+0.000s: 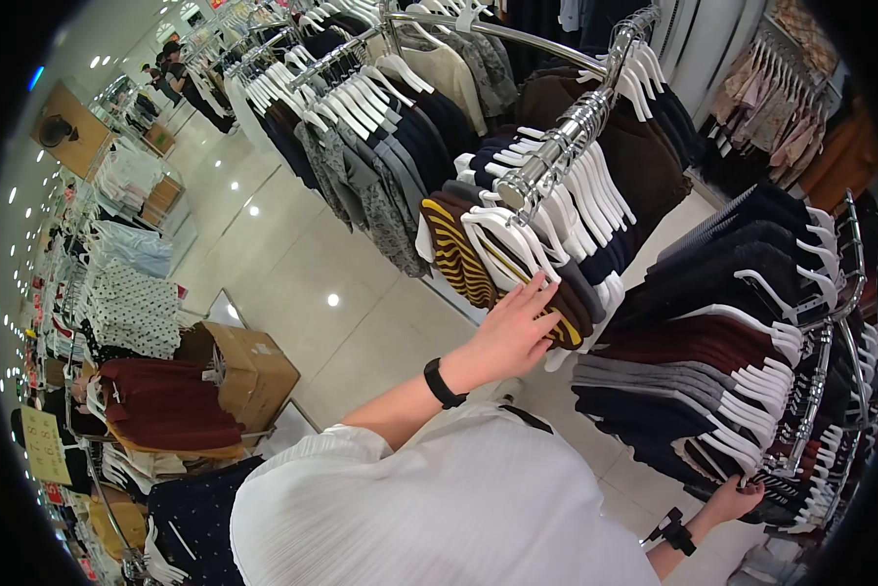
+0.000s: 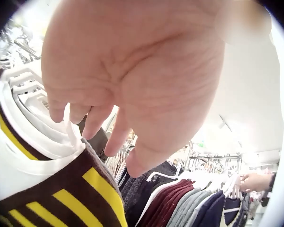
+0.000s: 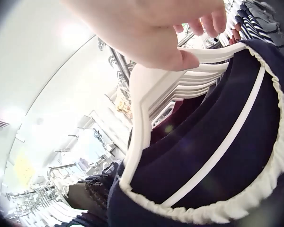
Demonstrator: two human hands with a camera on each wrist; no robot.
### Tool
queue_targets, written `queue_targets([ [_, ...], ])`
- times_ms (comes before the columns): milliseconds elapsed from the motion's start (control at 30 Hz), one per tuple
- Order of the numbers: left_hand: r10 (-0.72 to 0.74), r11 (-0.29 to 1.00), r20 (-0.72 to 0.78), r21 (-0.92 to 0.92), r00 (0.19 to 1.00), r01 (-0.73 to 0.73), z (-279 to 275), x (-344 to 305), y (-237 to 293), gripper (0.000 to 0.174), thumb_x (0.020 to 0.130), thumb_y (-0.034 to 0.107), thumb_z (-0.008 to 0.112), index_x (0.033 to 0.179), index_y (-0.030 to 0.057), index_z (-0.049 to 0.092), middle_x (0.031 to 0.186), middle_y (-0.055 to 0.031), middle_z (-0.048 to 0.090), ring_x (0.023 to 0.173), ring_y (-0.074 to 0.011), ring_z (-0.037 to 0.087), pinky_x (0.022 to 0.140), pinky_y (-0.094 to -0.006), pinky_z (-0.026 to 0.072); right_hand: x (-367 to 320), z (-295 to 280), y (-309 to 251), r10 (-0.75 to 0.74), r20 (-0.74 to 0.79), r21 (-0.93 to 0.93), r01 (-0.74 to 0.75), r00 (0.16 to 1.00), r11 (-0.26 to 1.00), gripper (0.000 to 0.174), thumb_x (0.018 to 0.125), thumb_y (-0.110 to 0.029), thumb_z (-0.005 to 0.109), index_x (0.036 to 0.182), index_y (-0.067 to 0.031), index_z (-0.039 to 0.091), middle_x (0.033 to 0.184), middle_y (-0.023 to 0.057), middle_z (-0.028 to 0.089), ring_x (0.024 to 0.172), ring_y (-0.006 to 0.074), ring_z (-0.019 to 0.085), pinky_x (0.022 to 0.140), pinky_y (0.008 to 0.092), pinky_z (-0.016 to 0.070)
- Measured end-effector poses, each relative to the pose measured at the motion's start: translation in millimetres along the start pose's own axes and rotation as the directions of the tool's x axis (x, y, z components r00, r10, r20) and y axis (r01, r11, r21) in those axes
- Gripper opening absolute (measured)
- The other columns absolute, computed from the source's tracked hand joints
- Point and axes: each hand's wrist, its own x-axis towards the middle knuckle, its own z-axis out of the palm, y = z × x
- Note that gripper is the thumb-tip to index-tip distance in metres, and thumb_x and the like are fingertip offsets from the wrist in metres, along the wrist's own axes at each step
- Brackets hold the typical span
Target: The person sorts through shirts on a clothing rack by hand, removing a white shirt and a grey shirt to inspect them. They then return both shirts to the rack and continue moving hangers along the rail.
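Observation:
My left hand (image 1: 517,330) reaches over a rack of white hangers (image 1: 505,234), fingers spread and nearly straight, fingertips at the hangers and the garments on them. Beside it hangs a brown top with yellow stripes (image 2: 71,201), its pale neckline facing the left wrist camera. My right hand (image 1: 734,500) is at the front of another rack. There it grips a white hanger (image 3: 141,106) near the top, the thumb lying over the near side and the fingers beyond. A navy top with a ruffled cream neckline (image 3: 274,156) hangs from this hanger.
Maroon tops (image 1: 698,347) and grey tops (image 1: 654,376) hang packed beside the right hand. A chrome rail (image 1: 556,161) juts out above the left hand. A cardboard box (image 1: 253,371) stands behind to the left, and tiled floor (image 1: 302,264) runs between the racks.

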Motion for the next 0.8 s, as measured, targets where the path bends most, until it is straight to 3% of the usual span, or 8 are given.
queue_targets([
  [67, 0.001, 1.0, -0.02, -0.009, 1.0, -0.001, 3, -7, 2, 0.04, 0.085, 0.013, 0.076, 0.123, 0.0015, 0.071, 0.154, -0.0258, 0.05, 0.151, -0.0471, 0.037, 0.12, -0.0559, 0.0393, -9, -8, -7, -0.014, -0.074, -0.051, 0.011, 0.997, 0.999, 0.042, 0.088, -0.015, 0.076, 0.126, -0.0011, 0.064, 0.105, 0.0127, 0.069, 0.092, 0.0247, 0.067, 0.087, 0.0381, 0.0556],
  [133, -0.03, 0.999, -0.025, -0.036, 0.999, 0.029, 4, -16, 8, 0.039, 0.085, 0.013, 0.077, 0.121, 0.0013, 0.07, 0.154, -0.0259, 0.051, 0.15, -0.0478, 0.039, 0.119, -0.0555, 0.0396, -20, -25, -22, 0.111, 0.098, -0.123, -0.099, 0.989, 0.987, 0.028, 0.088, -0.016, 0.076, 0.111, -0.0022, 0.066, 0.096, 0.0101, 0.068, 0.083, 0.0231, 0.065, 0.079, 0.0375, 0.0552],
  [200, -0.032, 0.998, -0.016, -0.046, 0.999, 0.031, 3, -27, 12, 0.039, 0.084, 0.013, 0.077, 0.121, 0.0016, 0.07, 0.154, -0.026, 0.05, 0.15, -0.0484, 0.039, 0.12, -0.0554, 0.0394, -33, -21, -5, -0.027, 0.135, 0.14, 0.008, 0.99, 0.99, 0.019, 0.09, -0.015, 0.076, 0.095, -0.0017, 0.064, 0.08, 0.0056, 0.064, 0.072, 0.0176, 0.06, 0.071, 0.0344, 0.0532],
  [300, -0.017, 0.997, -0.008, -0.075, 1.0, 0.016, 0, -41, 21, 0.043, 0.084, 0.011, 0.079, 0.125, 0.003, 0.07, 0.155, -0.0258, 0.05, 0.15, -0.0501, 0.038, 0.122, -0.0547, 0.037, -55, -39, -33, -0.086, 0.246, 0.323, 0.002, 0.965, 0.946, 0.016, 0.092, -0.011, 0.073, 0.097, 0.0003, 0.064, 0.081, 0.0048, 0.065, 0.072, 0.0159, 0.059, 0.07, 0.0336, 0.0517],
  [467, -0.094, 0.99, 0.048, -0.098, 0.994, 0.099, 1, -75, 39, 0.04, 0.086, 0.007, 0.078, 0.125, -0.0001, 0.07, 0.154, -0.0269, 0.052, 0.149, -0.0488, 0.041, 0.12, -0.0502, 0.0399, -54, -61, -45, -0.134, 0.224, 0.342, 0.051, 0.965, 0.938, 0.013, 0.087, -0.01, 0.074, 0.091, -0.0013, 0.065, 0.077, 0.0091, 0.063, 0.069, 0.0205, 0.06, 0.066, 0.0355, 0.0498],
  [567, -0.105, 0.985, 0.088, -0.127, 0.991, 0.116, 5, -85, 42, 0.039, 0.087, 0.006, 0.077, 0.125, -0.0012, 0.07, 0.155, -0.0272, 0.051, 0.149, -0.0492, 0.041, 0.119, -0.0497, 0.0412, -38, -56, -25, -0.143, 0.154, 0.359, 0.079, 0.978, 0.93, 0.018, 0.085, -0.004, 0.073, 0.101, 0.0012, 0.066, 0.091, 0.0113, 0.066, 0.079, 0.0224, 0.065, 0.076, 0.0345, 0.0554],
  [667, -0.147, 0.98, 0.11, -0.122, 0.983, 0.16, 7, -91, 47, 0.038, 0.089, 0.006, 0.076, 0.125, -0.0023, 0.069, 0.156, -0.0276, 0.051, 0.149, -0.0497, 0.042, 0.117, -0.0499, 0.0422, -9, -60, -16, -0.216, 0.066, 0.275, 0.19, 0.974, 0.943, 0.037, 0.082, -0.002, 0.075, 0.117, 0.0006, 0.067, 0.11, 0.0167, 0.069, 0.102, 0.0325, 0.068, 0.092, 0.0401, 0.0541],
  [800, -0.142, 0.98, 0.096, -0.124, 0.985, 0.153, 9, -89, 56, 0.038, 0.09, 0.006, 0.075, 0.126, -0.0028, 0.069, 0.155, -0.028, 0.052, 0.147, -0.0496, 0.044, 0.117, -0.0494, 0.043, 26, -54, -12, -0.401, 0.16, 0.224, 0.362, 0.902, 0.905, 0.061, 0.082, -0.006, 0.079, 0.14, 0.0007, 0.059, 0.133, 0.0201, 0.066, 0.124, 0.0345, 0.063, 0.108, 0.0418, 0.0482],
])
